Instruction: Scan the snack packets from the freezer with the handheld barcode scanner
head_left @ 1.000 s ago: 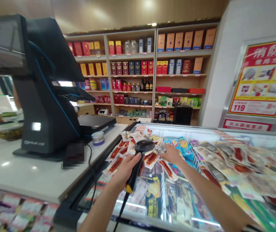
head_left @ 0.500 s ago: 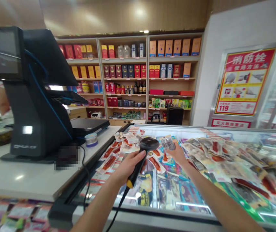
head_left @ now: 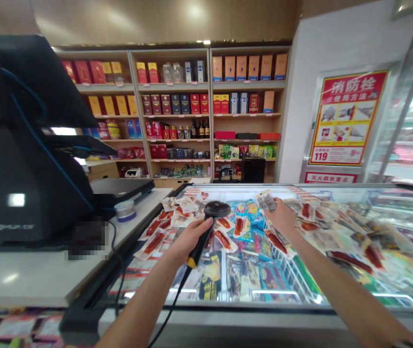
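Shelving (head_left: 248, 124) stands behind the freezer (head_left: 228, 316), the landmark. Left of the freezer is the desk (head_left: 21, 282), bearing a black terminal (head_left: 35, 188). Over the freezer's left part, the left hand (head_left: 188, 240) has its grip wrapped around a black scanner (head_left: 199, 245). Sausage packs (head_left: 153, 243) lie across the freezer top. Above its middle, the right hand (head_left: 281, 217) has its grip pinching a small packet (head_left: 266, 200).
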The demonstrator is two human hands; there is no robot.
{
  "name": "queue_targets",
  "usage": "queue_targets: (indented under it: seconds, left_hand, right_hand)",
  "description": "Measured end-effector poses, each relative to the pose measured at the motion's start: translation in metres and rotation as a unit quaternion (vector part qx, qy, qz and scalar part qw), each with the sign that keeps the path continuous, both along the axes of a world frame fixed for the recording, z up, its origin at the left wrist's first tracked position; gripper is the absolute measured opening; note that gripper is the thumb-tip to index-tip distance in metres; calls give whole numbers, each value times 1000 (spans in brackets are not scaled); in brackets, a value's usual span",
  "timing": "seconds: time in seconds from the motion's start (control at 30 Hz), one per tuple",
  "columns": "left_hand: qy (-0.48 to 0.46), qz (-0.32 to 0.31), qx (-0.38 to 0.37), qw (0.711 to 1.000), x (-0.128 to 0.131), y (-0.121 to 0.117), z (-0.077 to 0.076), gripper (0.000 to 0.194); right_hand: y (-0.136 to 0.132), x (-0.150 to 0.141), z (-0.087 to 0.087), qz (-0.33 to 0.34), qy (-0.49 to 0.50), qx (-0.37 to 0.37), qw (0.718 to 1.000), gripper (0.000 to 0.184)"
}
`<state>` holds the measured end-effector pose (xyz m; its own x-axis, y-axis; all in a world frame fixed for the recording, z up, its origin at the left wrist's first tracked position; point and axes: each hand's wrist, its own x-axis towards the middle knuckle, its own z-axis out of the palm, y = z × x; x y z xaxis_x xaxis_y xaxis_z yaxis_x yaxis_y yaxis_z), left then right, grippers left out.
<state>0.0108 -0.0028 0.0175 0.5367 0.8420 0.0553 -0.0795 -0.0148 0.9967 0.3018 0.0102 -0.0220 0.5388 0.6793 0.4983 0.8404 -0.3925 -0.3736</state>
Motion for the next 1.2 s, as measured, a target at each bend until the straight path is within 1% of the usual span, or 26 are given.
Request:
queue_targets:
  seconds: [0.07, 0.13, 0.2, 0.23, 0.27, 0.33, 0.4, 0.47, 0.5, 0.57, 0.67, 0.77, 0.87, 0.93, 1.0, 1.07, 1.2]
  left_hand:
    - [13, 22, -5, 1000, -7, 4, -1, 32]
    - [24, 32, -6, 999, -14, 6, -3, 34]
    - [34, 37, -4, 999, -18, 7, -6, 35]
    - [38, 40, -2, 998, -18, 7, -6, 35]
    - [41, 43, -1, 998, -19, 6, -7, 35]
    - [41, 54, 1, 998, -17, 5, -7, 35]
    - [39, 66, -4, 997, -16, 4, -6, 35]
    - [35, 70, -14, 997, -15, 3, -5, 34]
    - [33, 66, -17, 997, -15, 2, -5, 34]
    - [31, 54, -15, 998, -15, 2, -6, 34]
    - [33, 45, -7, 998, -16, 2, -9, 35]
    - [32, 45, 2, 998, -15, 2, -12, 36]
    - [31, 40, 4, 999, -14, 2, -12, 37]
    - [28, 34, 3, 999, -12, 2, -10, 37]
    - [20, 22, 6, 1000, -9, 2, -9, 37]
    - [12, 4, 8, 1000, -4, 1, -8, 36]
    - [18, -10, 15, 1000, 5, -3, -5, 35]
  right_hand:
    - [-6, 19, 6, -34, -67, -33, 997, 46]
    - [-12, 35, 9, -67, -111, -49, 990, 42]
    - [-16, 41, 10, -96, -136, -28, 986, 43]
    - [-16, 39, 10, -96, -145, -7, 985, 44]
    - [-14, 33, 9, -80, -149, 8, 986, 44]
    - [-6, 11, 4, -13, -127, -7, 992, 42]
    - [6, -19, -4, 72, -66, -86, 991, 43]
    - [18, -48, -16, 131, -20, -146, 980, 45]
    - [23, -60, -22, 134, -7, -158, 978, 45]
    - [32, -79, -33, 124, 8, -161, 979, 42]
    - [40, -94, -42, 122, 19, -147, 981, 35]
    - [43, -97, -45, 133, 22, -126, 983, 32]
    - [43, -87, -44, 133, 27, -95, 986, 42]
    - [40, -77, -44, 147, 36, -53, 987, 51]
    - [37, -67, -44, 171, 51, 2, 984, 56]
    - [35, -61, -44, 187, 65, 46, 979, 58]
    - [32, -57, -44, 191, 69, 78, 976, 57]
